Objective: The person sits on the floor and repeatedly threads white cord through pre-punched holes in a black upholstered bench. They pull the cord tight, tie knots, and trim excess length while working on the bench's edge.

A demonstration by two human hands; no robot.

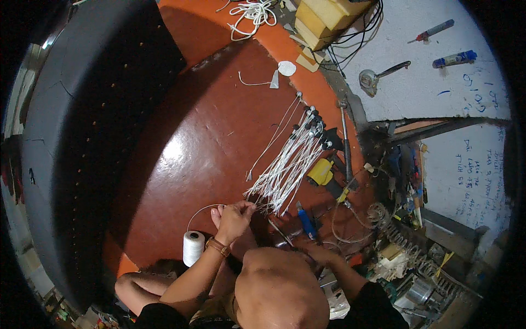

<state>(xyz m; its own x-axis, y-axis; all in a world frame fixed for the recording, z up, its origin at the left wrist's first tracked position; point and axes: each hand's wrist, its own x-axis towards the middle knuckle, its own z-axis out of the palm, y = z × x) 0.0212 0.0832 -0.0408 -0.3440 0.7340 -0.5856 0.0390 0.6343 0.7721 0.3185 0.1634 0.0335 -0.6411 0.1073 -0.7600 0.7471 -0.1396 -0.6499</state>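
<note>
My left hand (234, 219) is closed in a pinch. White cord (201, 210) arcs into it from a white spool (193, 248) standing beside my wrist. Just beyond the fingertips lie the near ends of a bundle of white cords (287, 164) with dark and pale pieces at their far ends. In shadow to the right is my right hand (313, 253), its fingers mostly hidden. A thin metal tool (281, 232) points out of it toward the left hand. By the right hand lies a blue-handled cutter (306, 220).
A yellow and black tool (321, 172) and a long-handled metal tool (346, 143) lie right of the bundle. A coiled hose (405, 241) runs along the right. A large dark padded panel (82, 137) stands at left. Yellow foam blocks (320, 22) sit at the back.
</note>
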